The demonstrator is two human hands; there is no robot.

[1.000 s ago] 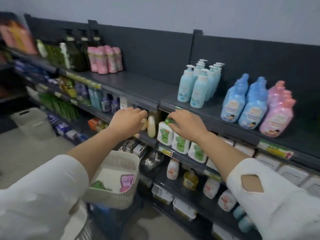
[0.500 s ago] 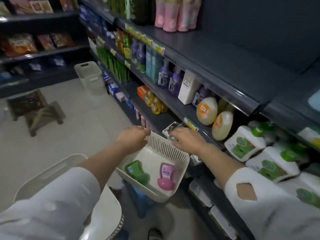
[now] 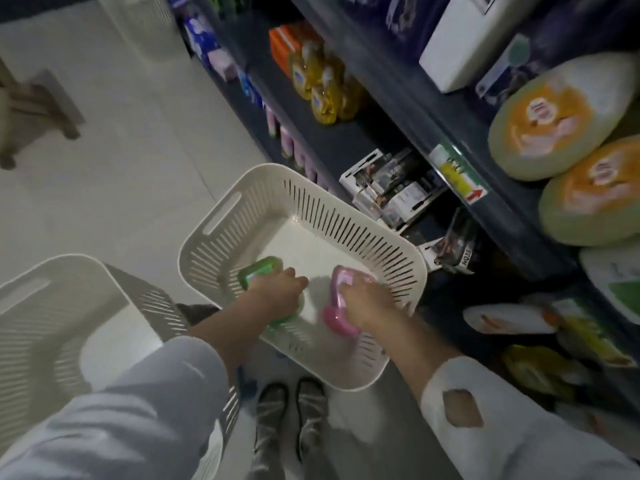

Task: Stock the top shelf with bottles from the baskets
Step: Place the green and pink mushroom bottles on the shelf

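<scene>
A cream slotted basket [image 3: 346,220] stands in front of me, beside the dark shelving. Two bottles lie on its floor: a green bottle [image 3: 261,270] on the left and a pink bottle [image 3: 341,284] on the right. My left hand [image 3: 277,292] is down in the basket with its fingers curled round the green bottle. My right hand [image 3: 367,301] grips the pink bottle, covering its middle. The top shelf is out of view.
A second cream basket [image 3: 52,306] stands at the lower left, partly behind my sleeve. Lower shelves on the right hold yellow bottles [image 3: 322,84], small boxes [image 3: 388,188] and round orange-labelled packs [image 3: 554,116]. My feet [image 3: 291,410] are below the basket. A wooden stool [image 3: 31,109] stands on the pale floor.
My view has dropped from the upper shelves to the basket. Both hands came down from the shelf edge, passed the basket rim, and now hold the two bottles inside.
</scene>
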